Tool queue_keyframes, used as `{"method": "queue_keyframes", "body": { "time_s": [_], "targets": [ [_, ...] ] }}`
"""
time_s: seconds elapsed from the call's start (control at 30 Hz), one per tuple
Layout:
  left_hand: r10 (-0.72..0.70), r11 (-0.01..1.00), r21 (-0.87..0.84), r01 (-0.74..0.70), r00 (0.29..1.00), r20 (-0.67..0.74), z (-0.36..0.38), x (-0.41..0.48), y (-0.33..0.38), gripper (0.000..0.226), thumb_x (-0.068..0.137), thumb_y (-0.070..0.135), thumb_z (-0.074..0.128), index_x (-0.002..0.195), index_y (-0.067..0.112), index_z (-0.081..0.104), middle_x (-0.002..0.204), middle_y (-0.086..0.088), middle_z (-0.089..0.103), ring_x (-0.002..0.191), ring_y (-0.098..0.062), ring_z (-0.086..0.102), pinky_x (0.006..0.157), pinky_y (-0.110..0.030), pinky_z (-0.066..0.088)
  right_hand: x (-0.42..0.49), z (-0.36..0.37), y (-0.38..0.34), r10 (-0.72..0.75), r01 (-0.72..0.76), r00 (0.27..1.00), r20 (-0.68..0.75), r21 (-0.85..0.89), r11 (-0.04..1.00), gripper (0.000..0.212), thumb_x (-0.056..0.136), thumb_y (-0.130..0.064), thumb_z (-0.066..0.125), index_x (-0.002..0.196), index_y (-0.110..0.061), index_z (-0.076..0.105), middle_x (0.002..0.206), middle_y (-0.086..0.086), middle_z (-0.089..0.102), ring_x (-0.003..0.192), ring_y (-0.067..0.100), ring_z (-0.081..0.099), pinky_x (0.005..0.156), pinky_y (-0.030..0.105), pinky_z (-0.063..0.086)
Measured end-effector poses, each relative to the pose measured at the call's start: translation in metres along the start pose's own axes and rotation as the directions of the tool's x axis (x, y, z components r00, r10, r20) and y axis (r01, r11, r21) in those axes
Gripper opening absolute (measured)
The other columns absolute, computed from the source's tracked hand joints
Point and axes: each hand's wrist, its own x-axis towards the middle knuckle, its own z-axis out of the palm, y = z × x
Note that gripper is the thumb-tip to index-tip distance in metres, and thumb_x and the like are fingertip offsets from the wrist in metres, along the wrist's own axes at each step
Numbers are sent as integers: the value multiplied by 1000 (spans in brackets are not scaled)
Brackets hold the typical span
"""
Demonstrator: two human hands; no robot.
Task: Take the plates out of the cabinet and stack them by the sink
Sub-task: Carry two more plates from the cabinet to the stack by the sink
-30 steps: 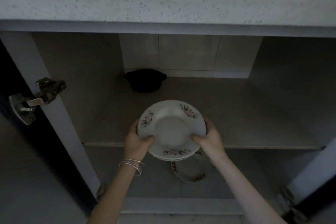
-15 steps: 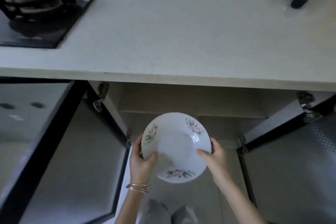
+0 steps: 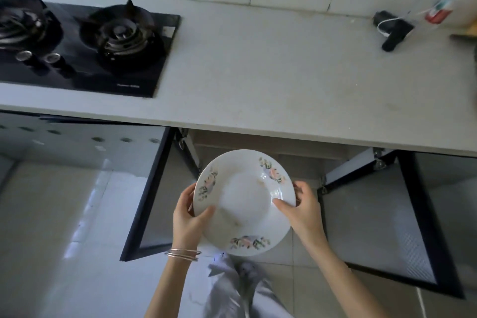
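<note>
Below the tabletop (image 3: 258, 80) edge, both hands, left hand (image 3: 188, 217) and right hand (image 3: 304, 212), grasp the floral plate (image 3: 244, 201) between open cabinet doors (image 3: 147, 196); gas stove (image 3: 82, 44) sits far left.

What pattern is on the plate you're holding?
White plate with three pink-and-green flower sprays around the rim; head view.

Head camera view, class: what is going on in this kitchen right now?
A person stands at the counter holding a white floral plate in both hands, the left hand on its left rim and the right hand on its right rim. More plates may be stacked beneath it, but that is hard to tell. The plate is held clear of the counter, in front of the cabinet below, whose two doors hang open. A gas stove sits on the counter to the left. No sink is in view.
</note>
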Motion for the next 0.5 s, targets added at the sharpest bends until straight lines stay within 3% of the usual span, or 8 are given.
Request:
{"method": "queue_keyframes", "body": {
  "time_s": [0.1, 0.2, 0.37, 0.5],
  "targets": [
    [20, 1000, -23, -21, 999, -33, -11, -15, 15, 55, 55, 10, 70, 107, 18, 56, 100, 0, 65, 79, 2, 64, 61, -18, 54, -10, -2, -21, -78, 82, 995, 62, -71, 994, 41, 71, -4, 74, 104, -16, 53, 93, -7, 65, 80, 1, 62, 58, 15, 50],
    [12, 998, -66, -20, 994, -112, -24, -32, 24, 56, 48, 26, 73, 102, 31, 59, 101, 4, 66, 83, -7, 66, 61, -25, 57, -16, 0, -35, -137, 162, 976, 172, -147, 976, 43, 72, -7, 75, 107, -17, 52, 89, -15, 60, 79, -2, 59, 58, 10, 49],
    [1, 988, -150, -38, 970, -242, -52, -65, 28, 64, 48, 29, 74, 111, 22, 60, 104, -4, 68, 85, -12, 66, 63, -23, 54, -23, 15, -50, -192, 296, 900, 392, -226, 928, 48, 74, -18, 76, 114, -16, 50, 91, -16, 59, 82, 2, 61, 62, 25, 57],
    [1, 982, -174, -75, 921, -389, -78, -96, 25, 61, 47, 31, 74, 107, 26, 61, 103, -2, 68, 86, -12, 64, 65, -21, 53, -33, 41, -65, -219, 360, 819, 530, -178, 916, 49, 74, -15, 76, 115, -14, 49, 93, -11, 58, 81, 2, 60, 61, 22, 57]
  ]
}}
